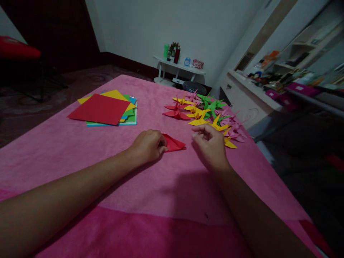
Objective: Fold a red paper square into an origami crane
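A partly folded red paper (174,143) lies on the pink cloth (113,168). My left hand (148,145) rests on its left end, fingers curled and pressing it down. My right hand (211,143) hovers just to the right of the red paper, not touching it, with the fingers loosely bent and apart and nothing in them. Right behind that hand lies a heap of folded paper cranes (206,113) in red, yellow, green and pink.
A stack of flat coloured paper sheets (106,108), red on top, lies at the back left of the cloth. A white side table (178,70) with bottles stands by the far wall. To the right stands a cluttered dresser (249,96).
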The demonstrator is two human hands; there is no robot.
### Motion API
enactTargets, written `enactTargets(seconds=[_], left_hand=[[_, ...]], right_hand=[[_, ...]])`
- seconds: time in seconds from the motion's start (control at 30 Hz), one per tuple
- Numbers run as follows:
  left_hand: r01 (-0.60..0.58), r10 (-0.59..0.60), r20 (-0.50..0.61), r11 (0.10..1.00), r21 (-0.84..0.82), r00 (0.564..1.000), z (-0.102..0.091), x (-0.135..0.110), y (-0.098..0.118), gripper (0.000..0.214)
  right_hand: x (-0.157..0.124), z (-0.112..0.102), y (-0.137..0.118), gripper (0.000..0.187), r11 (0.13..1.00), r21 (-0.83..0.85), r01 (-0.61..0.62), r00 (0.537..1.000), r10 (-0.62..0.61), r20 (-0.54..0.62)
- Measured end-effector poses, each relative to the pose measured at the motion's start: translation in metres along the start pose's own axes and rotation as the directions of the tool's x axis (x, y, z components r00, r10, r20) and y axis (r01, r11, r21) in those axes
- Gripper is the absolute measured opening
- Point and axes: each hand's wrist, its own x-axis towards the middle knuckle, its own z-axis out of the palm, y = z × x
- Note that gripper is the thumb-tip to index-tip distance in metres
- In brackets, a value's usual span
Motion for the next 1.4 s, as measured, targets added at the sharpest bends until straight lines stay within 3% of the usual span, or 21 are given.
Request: enactTargets(seconds=[0.07,0.13,0.2,0.3,0.43,0.6,0.73,0.9,1.1,1.23,1.4], left_hand=[[0.008,-0.008,-0.002,0.999,0.033,1.0,0.001,-0.001,0.001,0.012],[0.006,-0.006,-0.005,0.998,0.068,1.0,0.002,-0.001,0.003,0.015],[0.004,-0.002,-0.016,0.995,0.103,1.0,0.004,-0.002,0.004,0.018],[0.001,0.003,-0.034,0.992,0.128,0.999,0.006,-0.002,0.006,0.02],[-0.034,0.038,-0.063,0.998,0.062,0.997,0.008,-0.002,0.007,0.013],[-0.262,0.253,-0.109,0.962,-0.073,0.961,0.013,-0.001,0.005,0.015],[-0.378,0.368,-0.131,0.924,-0.063,0.921,0.016,0.0,0.003,0.024],[-0.385,0.387,-0.076,0.922,0.042,0.919,0.015,0.001,0.005,0.026],[-0.379,0.384,-0.075,0.923,0.074,0.92,0.019,0.002,0.004,0.026],[-0.373,0.377,-0.078,0.926,0.063,0.923,0.017,0.001,0.006,0.026],[-0.341,0.344,-0.041,0.938,0.058,0.938,0.012,-0.001,0.012,0.026]], right_hand=[[0.001,-0.001,0.007,0.016,0.96,0.161,-0.23,0.965,0.203,0.168],[0.0,-0.001,0.01,0.018,0.906,0.195,-0.375,0.889,0.292,0.352],[0.0,0.0,0.011,0.02,0.894,0.168,-0.416,0.844,0.31,0.437],[-0.001,0.0,0.01,0.019,0.905,0.136,-0.403,0.832,0.3,0.466],[0.001,0.002,0.014,0.016,0.921,0.062,-0.385,0.832,0.317,0.456],[0.001,0.005,0.023,0.016,0.945,-0.031,-0.326,0.845,0.306,0.438],[0.002,0.004,0.022,0.017,0.941,-0.044,-0.336,0.835,0.319,0.449],[0.002,0.002,0.02,0.023,0.962,-0.144,-0.232,0.833,0.272,0.482],[-0.006,0.009,0.008,0.012,0.885,-0.462,-0.062,0.902,0.248,0.354],[-0.014,0.018,0.001,0.007,0.795,-0.605,-0.048,0.95,0.224,0.219],[-0.014,0.023,0.002,0.009,0.77,-0.635,-0.052,0.954,0.226,0.196]])
